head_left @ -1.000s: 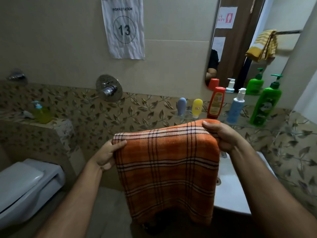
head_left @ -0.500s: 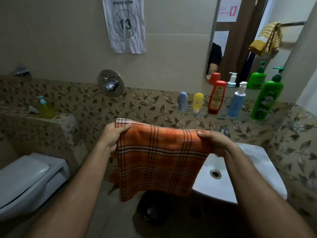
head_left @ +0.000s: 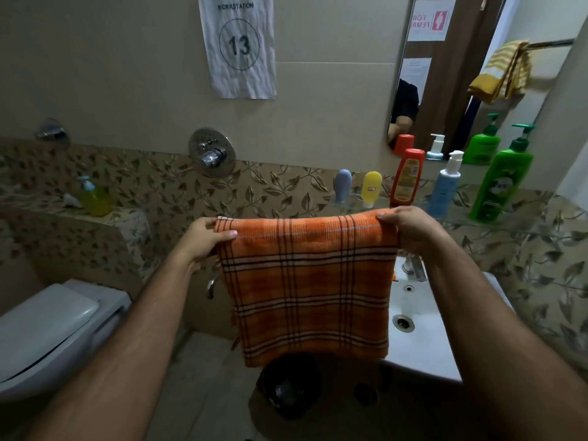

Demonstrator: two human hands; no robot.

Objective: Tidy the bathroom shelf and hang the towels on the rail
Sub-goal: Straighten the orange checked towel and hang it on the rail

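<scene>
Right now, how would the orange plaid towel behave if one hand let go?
The orange plaid towel is probably floppy: it hangs limp below the left hand and right hand. Released on one side, it would likely swing and droop. It seems light, since fingers pinching its top edge suffice.

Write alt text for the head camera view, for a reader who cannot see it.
Two hands, left hand and right hand, hold a folded orange plaid towel by its top corners in front of a white sink. Behind it, five bottles stand on a glass shelf below a mirror; a toilet sits at left.
</scene>
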